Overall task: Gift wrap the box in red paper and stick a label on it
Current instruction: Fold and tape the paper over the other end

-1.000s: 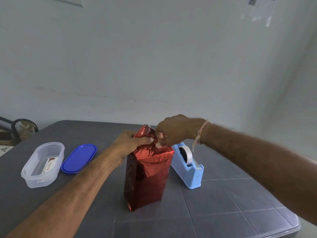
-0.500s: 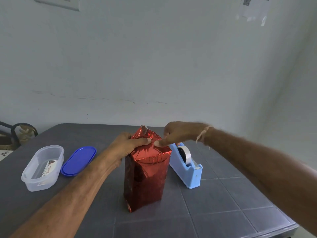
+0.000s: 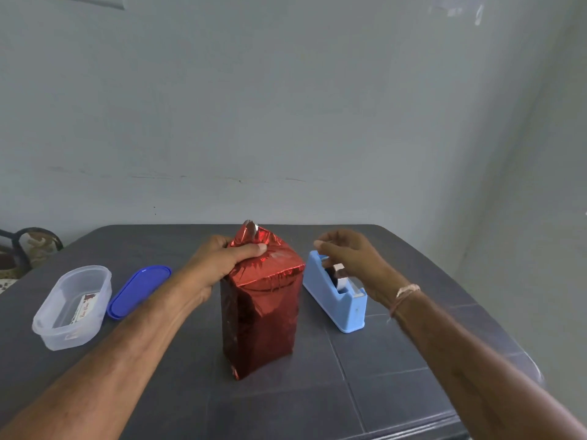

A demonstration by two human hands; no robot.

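Our box [image 3: 260, 319] stood upright in the middle of the grey table [image 3: 286, 408]. It was covered in shiny red paper. At the top, a flap [image 3: 251, 233] of paper stuck up, and we could see its silver inside.

Our left hand [image 3: 219, 265] gripped the top left of the box. The thumb [image 3: 254, 248] lay flat across the folded paper and pressed it down. The other fingers went round the far side, where we could not see them.

Our right hand [image 3: 349, 262] was apart from the box, in the air over the blue tape holder [image 3: 343, 309]. Its fingers were bent, and the thumb and first finger were close together. We could not tell if they held anything. A thin band [image 3: 406, 293] was round that wrist.

The tape holder sat just beside the box, on its right. The roll [image 3: 338, 274] showed in it, under our hand.

Well off to the left sat a clear tub [image 3: 63, 339] with no lid on. A small white label [image 3: 85, 308] with red print lay inside. The blue lid [image 3: 139, 290] lay flat on the table beside the tub, between it and our left arm.
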